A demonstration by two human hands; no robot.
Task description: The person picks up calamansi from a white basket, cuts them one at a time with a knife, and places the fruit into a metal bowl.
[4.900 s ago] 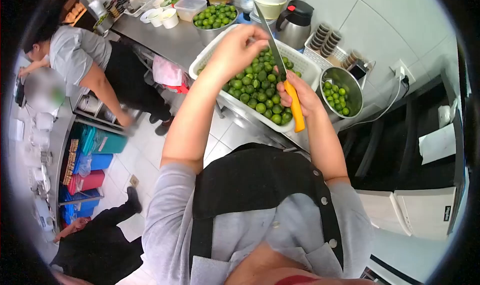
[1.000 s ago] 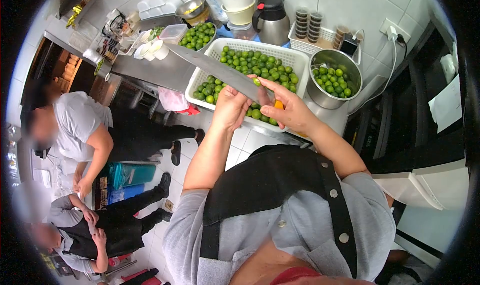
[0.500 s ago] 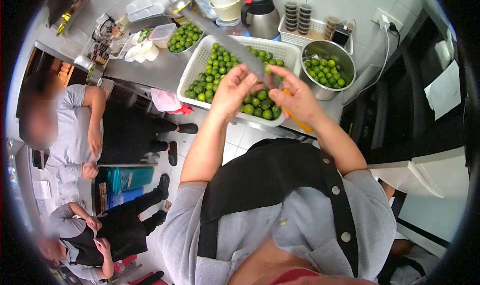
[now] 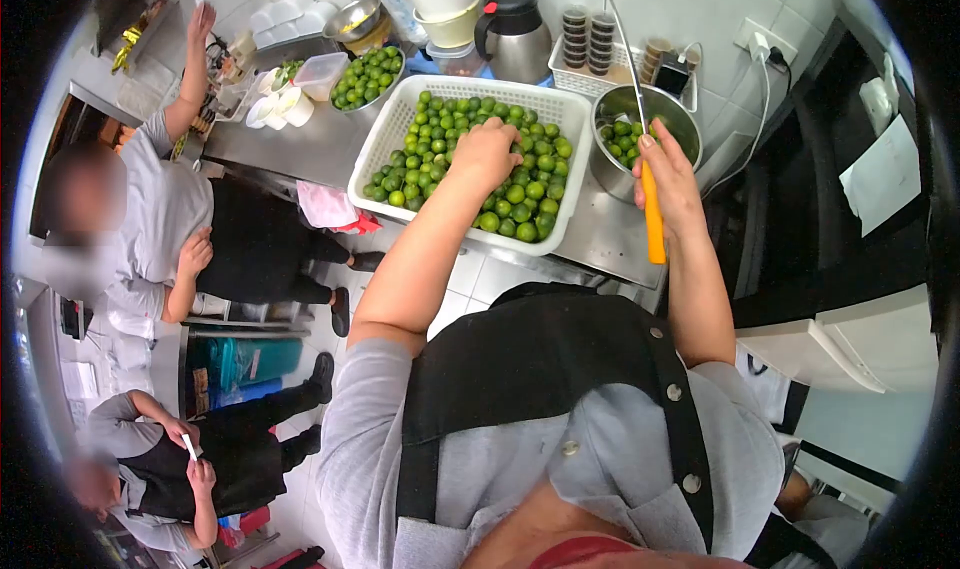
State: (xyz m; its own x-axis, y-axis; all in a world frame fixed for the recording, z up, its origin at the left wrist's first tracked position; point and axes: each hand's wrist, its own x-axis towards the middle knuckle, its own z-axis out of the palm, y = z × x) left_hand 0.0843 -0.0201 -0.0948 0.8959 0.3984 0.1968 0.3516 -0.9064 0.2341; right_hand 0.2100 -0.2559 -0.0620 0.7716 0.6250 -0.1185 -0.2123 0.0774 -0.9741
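Observation:
My left hand (image 4: pixel 487 154) is down on the green limes (image 4: pixel 435 144) in a white perforated basket (image 4: pixel 362 159). Its fingers are curled round a lime among the others, with the fingertips partly hidden. My right hand (image 4: pixel 672 179) grips a knife (image 4: pixel 652 214) by its yellow handle. The long blade points up and away, passing in front of a steel pot (image 4: pixel 690 119) that holds more limes (image 4: pixel 620 141).
A bowl of limes (image 4: pixel 368 77), a thermal jug (image 4: pixel 515 34) and stacked tubs (image 4: pixel 445 9) stand behind the basket. Lidded cups (image 4: pixel 588 44) sit in a white tray at the wall. Two people (image 4: pixel 160 199) are on the left, one with an arm raised.
My hands have parted: the left moved down onto the limes, the right moved right with the knife, its blade swinging more upright. One person on the left has raised an arm.

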